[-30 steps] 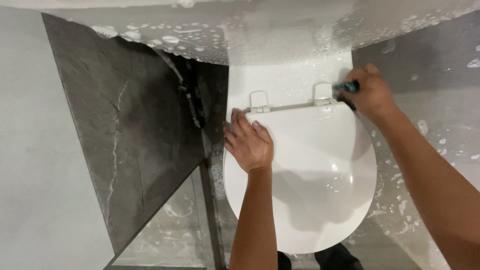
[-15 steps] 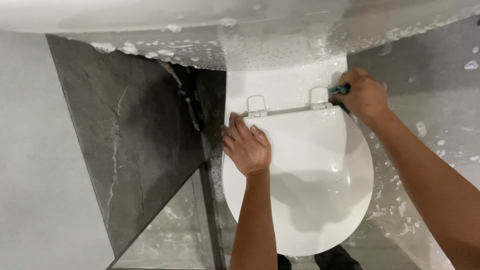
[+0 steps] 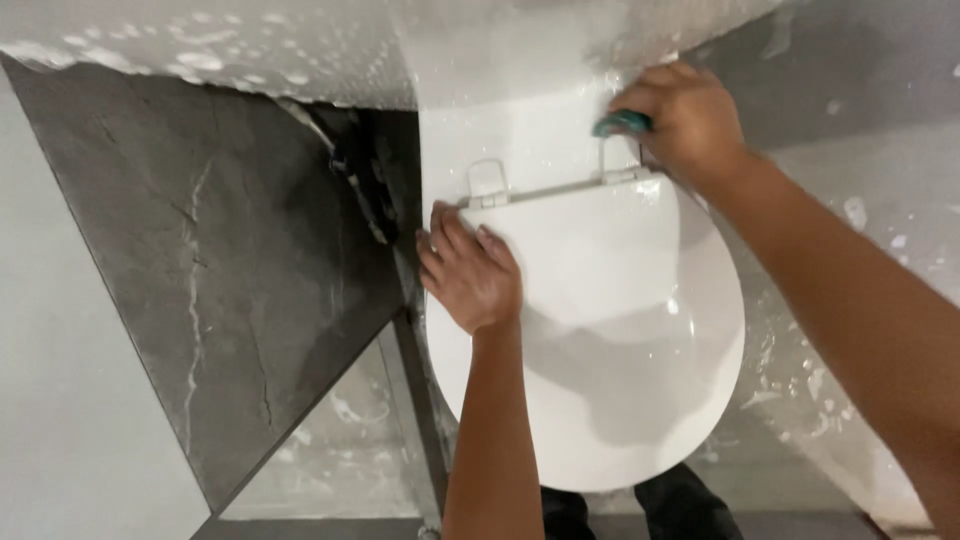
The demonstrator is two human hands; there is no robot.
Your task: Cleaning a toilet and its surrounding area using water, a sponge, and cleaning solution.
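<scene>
A white toilet seat lid (image 3: 610, 330) lies closed and flat, filling the middle of the view, and everything else can be placed from it. The left hand (image 3: 470, 268) rests palm-down on the lid's upper-left corner, fingers spread and pressed flat against the plastic — open, gripping nothing, its fingertips reaching almost to the hinge line. Just above that corner stands the left hinge (image 3: 487, 183), a small white block on the bowl's rear deck; a thin rod runs from it along the lid's back edge to the right hinge (image 3: 625, 175).

The right hand (image 3: 685, 122) sits just beyond the lid's upper-right corner, above the right hinge, curled closed around a teal-handled tool (image 3: 620, 124). Only the short green-blue end shows from under the fingers — what kind of tool it is cannot be told. Its tip points toward the hinge.

Behind the lid rises the white toilet tank (image 3: 520, 60), its front flecked with pale splashes. Left of the lid a dark hose and valve (image 3: 355, 175) run down the wall beside a dark grey marbled tile (image 3: 220, 280). Below the lid's front edge the person's dark shoes (image 3: 690, 505) stand on the spattered floor (image 3: 330, 450).
</scene>
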